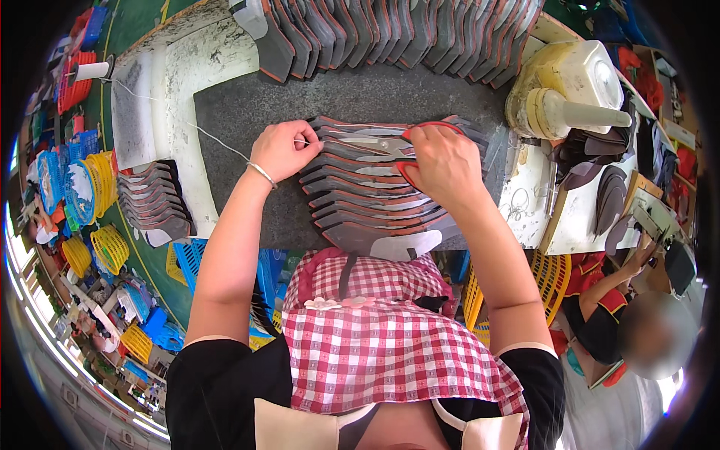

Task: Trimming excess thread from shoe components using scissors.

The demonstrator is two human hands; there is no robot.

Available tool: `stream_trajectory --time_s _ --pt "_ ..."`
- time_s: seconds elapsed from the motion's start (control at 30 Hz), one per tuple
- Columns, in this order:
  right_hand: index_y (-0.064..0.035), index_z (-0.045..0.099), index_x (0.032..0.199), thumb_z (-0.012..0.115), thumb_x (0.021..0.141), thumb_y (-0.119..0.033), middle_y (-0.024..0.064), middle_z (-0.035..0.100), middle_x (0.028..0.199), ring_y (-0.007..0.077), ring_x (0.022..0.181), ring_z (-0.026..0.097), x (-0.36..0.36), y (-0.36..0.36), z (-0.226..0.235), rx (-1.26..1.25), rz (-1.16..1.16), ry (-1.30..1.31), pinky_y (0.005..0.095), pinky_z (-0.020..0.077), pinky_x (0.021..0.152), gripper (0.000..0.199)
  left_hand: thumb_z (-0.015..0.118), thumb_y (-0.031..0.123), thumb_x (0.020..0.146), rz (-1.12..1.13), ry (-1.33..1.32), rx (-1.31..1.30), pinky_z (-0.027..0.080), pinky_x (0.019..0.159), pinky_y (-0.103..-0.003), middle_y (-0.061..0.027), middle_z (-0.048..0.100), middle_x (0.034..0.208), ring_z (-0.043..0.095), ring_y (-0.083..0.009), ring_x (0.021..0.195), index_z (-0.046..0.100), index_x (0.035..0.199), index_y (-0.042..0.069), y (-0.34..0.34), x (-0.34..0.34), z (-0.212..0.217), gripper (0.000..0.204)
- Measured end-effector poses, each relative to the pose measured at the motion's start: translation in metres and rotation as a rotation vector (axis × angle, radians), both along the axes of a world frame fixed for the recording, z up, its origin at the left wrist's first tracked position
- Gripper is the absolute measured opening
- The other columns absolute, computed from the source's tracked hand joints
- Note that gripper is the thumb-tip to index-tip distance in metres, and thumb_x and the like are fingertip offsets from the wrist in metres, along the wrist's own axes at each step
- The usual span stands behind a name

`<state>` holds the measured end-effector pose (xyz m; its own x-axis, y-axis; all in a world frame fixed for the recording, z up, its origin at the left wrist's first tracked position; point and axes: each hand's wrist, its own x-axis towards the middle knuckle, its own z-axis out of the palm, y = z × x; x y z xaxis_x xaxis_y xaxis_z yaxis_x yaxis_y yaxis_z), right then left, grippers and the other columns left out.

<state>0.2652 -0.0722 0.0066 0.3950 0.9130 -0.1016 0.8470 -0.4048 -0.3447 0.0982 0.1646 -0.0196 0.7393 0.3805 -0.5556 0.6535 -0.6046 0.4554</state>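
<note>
A row of overlapping grey and black cut pieces (367,199) with orange edges, perhaps shoe parts, lies on the dark work surface before me. At its far left corner my left hand (286,152) pinches a white thread (217,140) between thumb and fingers. That thread runs back to a white spool (91,71) at the far left. My right hand (450,165) grips red-handled scissors (369,143) over the far part of the row. Their blades point left toward the pinched thread and look closed or nearly so.
More such pieces (397,34) stand in a long row along the far edge. A smaller stack (156,202) sits at left. A stained cream-coloured device (574,86) with a spout occupies the right, near dark curved pieces (611,199). Another person (600,307) works at lower right.
</note>
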Motion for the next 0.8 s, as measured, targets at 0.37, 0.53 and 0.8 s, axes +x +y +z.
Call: stream_trajectory --time_s 0.37,0.53,0.8 --pt "-0.0044 0.067 0.087 0.067 0.079 -0.020 0.0079 0.070 0.080 0.0214 0.079 0.070 -0.010 0.042 -0.013 -0.129 0.179 -0.087 0.0348 0.0558 0.065 0.017 0.071 0.017 0.083 0.119 -0.130 -0.024 0.049 0.060 -0.029 -0.0077 0.068 0.067 0.064 -0.0146 0.059 0.071 0.087 0.004 0.003 -0.025 -0.004 0.014" --pt "-0.0075 0.066 0.097 0.080 0.071 -0.033 0.0063 0.067 0.083 0.0249 0.083 0.068 -0.009 0.038 -0.012 -0.194 0.137 -0.061 0.0368 0.0557 0.068 0.039 0.070 0.017 0.085 0.188 -0.157 -0.045 0.049 0.060 -0.029 -0.0081 0.067 0.067 0.064 -0.0154 0.059 0.070 0.088 0.003 -0.003 -0.031 -0.005 0.014" --pt "-0.0053 0.067 0.088 0.074 0.073 -0.027 0.0063 0.068 0.080 0.0222 0.080 0.068 -0.003 0.033 -0.012 0.035 0.197 -0.159 0.0338 0.0550 0.066 0.027 0.069 0.017 0.086 0.193 -0.150 -0.006 0.049 0.060 -0.029 -0.0074 0.066 0.066 0.063 -0.0146 0.060 0.070 0.088 0.003 -0.003 -0.032 -0.009 0.014"
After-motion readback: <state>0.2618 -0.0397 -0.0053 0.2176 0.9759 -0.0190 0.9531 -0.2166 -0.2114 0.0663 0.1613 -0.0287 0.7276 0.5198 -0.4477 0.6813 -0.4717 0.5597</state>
